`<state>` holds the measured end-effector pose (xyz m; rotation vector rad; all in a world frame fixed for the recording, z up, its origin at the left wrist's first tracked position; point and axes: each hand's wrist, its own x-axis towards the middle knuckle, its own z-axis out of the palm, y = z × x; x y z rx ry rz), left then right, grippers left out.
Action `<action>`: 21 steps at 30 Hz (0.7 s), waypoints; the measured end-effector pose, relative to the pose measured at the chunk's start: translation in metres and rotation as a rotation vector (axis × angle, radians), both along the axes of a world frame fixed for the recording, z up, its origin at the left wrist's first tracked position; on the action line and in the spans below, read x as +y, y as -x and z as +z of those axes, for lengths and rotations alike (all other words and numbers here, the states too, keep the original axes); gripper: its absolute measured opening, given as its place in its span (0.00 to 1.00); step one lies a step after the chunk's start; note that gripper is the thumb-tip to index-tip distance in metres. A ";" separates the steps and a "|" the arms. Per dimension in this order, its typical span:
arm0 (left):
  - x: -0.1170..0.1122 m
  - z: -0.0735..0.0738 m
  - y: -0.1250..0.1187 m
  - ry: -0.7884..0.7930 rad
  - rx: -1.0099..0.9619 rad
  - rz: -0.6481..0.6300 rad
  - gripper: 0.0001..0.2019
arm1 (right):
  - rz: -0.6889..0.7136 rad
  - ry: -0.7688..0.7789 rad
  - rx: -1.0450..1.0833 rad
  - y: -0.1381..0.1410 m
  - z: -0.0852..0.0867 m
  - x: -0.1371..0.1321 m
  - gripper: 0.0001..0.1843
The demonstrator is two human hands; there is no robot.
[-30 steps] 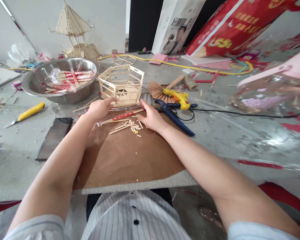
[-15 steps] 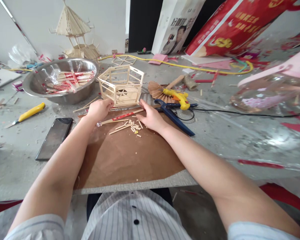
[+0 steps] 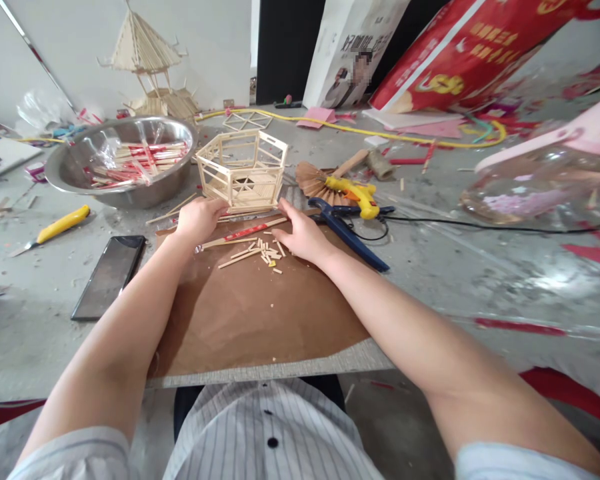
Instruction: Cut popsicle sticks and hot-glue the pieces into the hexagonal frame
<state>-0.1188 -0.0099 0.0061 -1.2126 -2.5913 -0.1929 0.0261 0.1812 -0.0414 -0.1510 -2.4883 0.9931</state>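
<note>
A hexagonal open framework of pale wooden sticks (image 3: 231, 188) stands at the far edge of a brown sheet (image 3: 260, 320). My left hand (image 3: 199, 219) has its fingers bent together at the framework's near left base corner. At the near right base corner, the fingertips of my right hand (image 3: 303, 232) touch the framework, while the thumb stays apart from the fingers. Between my hands lie a stick in a red wrapper (image 3: 253, 231) and several short cut stick pieces (image 3: 267, 252). Part of the base near my left fingers is hidden.
A steel bowl (image 3: 60, 177) holds wrapped sticks. A yellow utility knife (image 3: 63, 224) and a phone (image 3: 109, 279) lie left. On the right are a yellow-handled glue gun (image 3: 363, 199), blue cutters (image 3: 353, 240) and a black cord (image 3: 445, 225). A stick pavilion (image 3: 145, 50) stands behind.
Almost nothing differs. Both hands stay at the framework's base corners, and the framework keeps its place.
</note>
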 end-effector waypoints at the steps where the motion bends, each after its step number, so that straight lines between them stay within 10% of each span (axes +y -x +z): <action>1: 0.000 0.000 0.000 0.002 0.000 0.003 0.17 | 0.000 -0.001 0.001 0.000 0.000 0.000 0.37; 21: 0.002 0.002 -0.001 0.116 0.045 0.029 0.18 | -0.022 -0.047 -0.015 -0.001 0.006 -0.002 0.37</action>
